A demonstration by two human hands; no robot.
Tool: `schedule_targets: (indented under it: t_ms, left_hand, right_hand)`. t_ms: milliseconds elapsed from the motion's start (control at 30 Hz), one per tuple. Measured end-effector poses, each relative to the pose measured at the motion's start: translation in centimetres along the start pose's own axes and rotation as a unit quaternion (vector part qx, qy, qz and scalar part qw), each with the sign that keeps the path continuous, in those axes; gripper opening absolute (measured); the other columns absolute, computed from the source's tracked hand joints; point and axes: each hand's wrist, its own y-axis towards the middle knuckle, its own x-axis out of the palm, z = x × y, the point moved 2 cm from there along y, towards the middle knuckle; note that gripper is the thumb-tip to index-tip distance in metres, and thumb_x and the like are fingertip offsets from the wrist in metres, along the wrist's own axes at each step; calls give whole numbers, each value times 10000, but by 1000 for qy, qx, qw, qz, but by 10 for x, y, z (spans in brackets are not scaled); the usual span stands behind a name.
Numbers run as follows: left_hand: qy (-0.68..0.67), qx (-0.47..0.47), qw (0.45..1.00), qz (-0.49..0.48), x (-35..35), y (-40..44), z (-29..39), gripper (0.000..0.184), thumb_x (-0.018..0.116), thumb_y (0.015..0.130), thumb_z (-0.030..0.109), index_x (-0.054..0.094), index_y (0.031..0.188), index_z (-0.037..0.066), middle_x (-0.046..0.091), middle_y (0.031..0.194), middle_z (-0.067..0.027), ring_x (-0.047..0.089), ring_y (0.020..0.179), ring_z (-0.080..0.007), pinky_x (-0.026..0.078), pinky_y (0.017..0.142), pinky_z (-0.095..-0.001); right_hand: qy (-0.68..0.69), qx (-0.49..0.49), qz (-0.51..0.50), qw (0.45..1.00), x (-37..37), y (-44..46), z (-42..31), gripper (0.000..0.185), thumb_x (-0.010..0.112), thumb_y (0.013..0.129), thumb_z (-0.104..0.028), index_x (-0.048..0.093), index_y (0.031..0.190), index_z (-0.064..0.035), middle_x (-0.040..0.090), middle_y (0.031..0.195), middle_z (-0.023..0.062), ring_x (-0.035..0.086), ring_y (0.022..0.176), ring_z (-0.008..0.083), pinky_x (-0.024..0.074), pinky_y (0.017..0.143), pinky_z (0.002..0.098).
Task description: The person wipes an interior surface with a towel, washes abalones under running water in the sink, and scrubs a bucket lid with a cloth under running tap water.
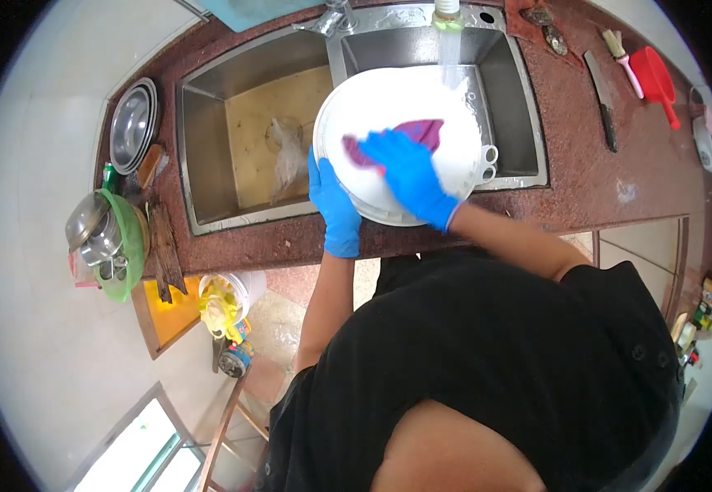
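Note:
A large white round lid or tray (405, 94) lies tilted over the right sink basin, its looped handle at the right side. My left hand (335, 209), in a blue glove, grips its left edge, with the fingers partly hidden at the rim. My right hand (409, 176), also blue-gloved, presses a purple cloth (421, 131) against the white surface; the cloth shows on both sides of the fingers. Water (449, 57) runs from a tap at the top onto the far edge of the white piece.
The left basin (249, 107) holds murky water and a plastic bag (288, 156). A knife (602, 102), a brush (623, 61) and a red scoop (653, 78) lie on the right counter. Metal bowls (132, 127) and a green basket (132, 238) stand at left.

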Motion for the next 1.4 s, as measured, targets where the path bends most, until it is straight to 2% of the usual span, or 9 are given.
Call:
schedule_targets:
  t_ms: [100,200,400,533,767,900,1100,1200,1400]
  left_hand:
    - [22,-137,985,98,-7,4,-13,461,447,1022,277,438,1371,-23,539,1298,-105,531,1118,-162,439,967,-308]
    - [104,13,994,19,3,1,-2,460,416,1028,313,487,1331,-26,576,1243,-102,556,1047,-166,463,913,-305]
    - [125,8,991,45,14,-1,3,413,460,1010,219,492,1324,-48,586,1238,-117,559,1051,-170,463,915,-307]
    - [111,-8,993,50,12,-6,2,417,443,1017,206,465,1349,-45,569,1269,-120,541,1098,-169,450,952,-302]
    - [140,-4,990,-8,14,-3,4,411,434,1020,202,469,1344,-49,569,1275,-116,535,1112,-172,438,964,-304]
    - [179,-1,984,-4,17,-2,6,407,432,1021,193,469,1345,-49,567,1277,-112,537,1107,-171,440,960,-304]
    - [154,-11,988,29,12,-2,0,403,437,1009,196,494,1319,-55,588,1239,-123,553,1063,-163,457,916,-295]
    - [143,-12,989,39,6,-6,9,412,430,1012,184,464,1347,-52,573,1263,-115,547,1075,-159,451,930,-294]
    - [159,30,985,55,-8,-24,50,433,417,1015,176,422,1375,-65,550,1297,-123,529,1105,-160,434,956,-293]
  right_hand:
    - [44,-39,10,998,15,1,-38,451,576,792,-119,598,1242,-124,591,1261,114,565,1135,307,472,928,442]
    - [48,-48,-20,998,47,52,-5,361,539,815,-124,655,1155,-157,607,1245,37,535,1178,273,481,900,410]
    - [40,-116,-109,987,31,104,53,290,517,852,-148,690,1081,-190,672,1052,59,627,972,255,515,810,382]
    - [-51,47,14,998,13,74,119,322,512,858,-118,670,1134,-177,669,1060,93,643,931,288,522,830,404]
    - [-103,212,-24,972,11,69,122,247,558,811,-303,719,963,-192,655,896,133,632,850,339,509,717,476]
    - [-21,128,33,991,33,92,72,197,560,816,-250,697,859,-115,664,880,135,631,849,343,506,721,459]
    - [93,-86,-130,983,53,83,3,260,605,817,-165,682,1061,-124,653,1045,115,618,976,301,498,859,402]
    - [25,-194,-24,980,38,102,17,281,570,822,-223,687,1075,-188,662,1047,63,626,955,281,503,825,400]
    - [-109,85,-50,989,10,97,103,256,586,817,-150,698,1047,-159,660,1084,88,612,909,314,516,812,408]
